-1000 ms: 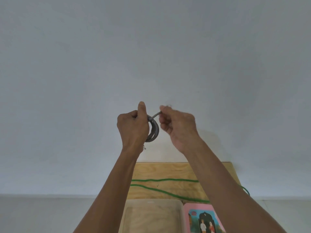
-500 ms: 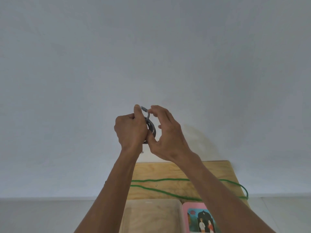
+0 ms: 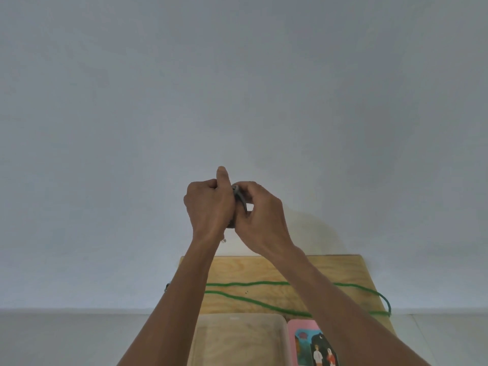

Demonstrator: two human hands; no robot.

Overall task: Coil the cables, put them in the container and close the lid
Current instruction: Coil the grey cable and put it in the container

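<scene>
Both hands are raised in front of the white wall, above the wooden table (image 3: 343, 268). My left hand (image 3: 208, 204) grips a small grey coiled cable (image 3: 241, 199), thumb pointing up. My right hand (image 3: 261, 220) is pressed against it, fingers curled round the coil and its end; most of the coil is hidden between the hands. A clear plug (image 3: 223, 241) hangs below my left wrist. A long green cable (image 3: 250, 283) lies loose across the table. The clear plastic container (image 3: 206, 339) stands open at the near edge, with a pink lid (image 3: 295, 339) beside it on the right.
The green cable's loop (image 3: 386, 303) hangs over the table's right edge. A plain white wall (image 3: 237, 88) fills the upper view, and pale floor (image 3: 66, 336) shows to the left of the table.
My right hand has come in from the right, drawn the cable's loose end onto the coil, and now closes against my left hand. The coil is more hidden than before.
</scene>
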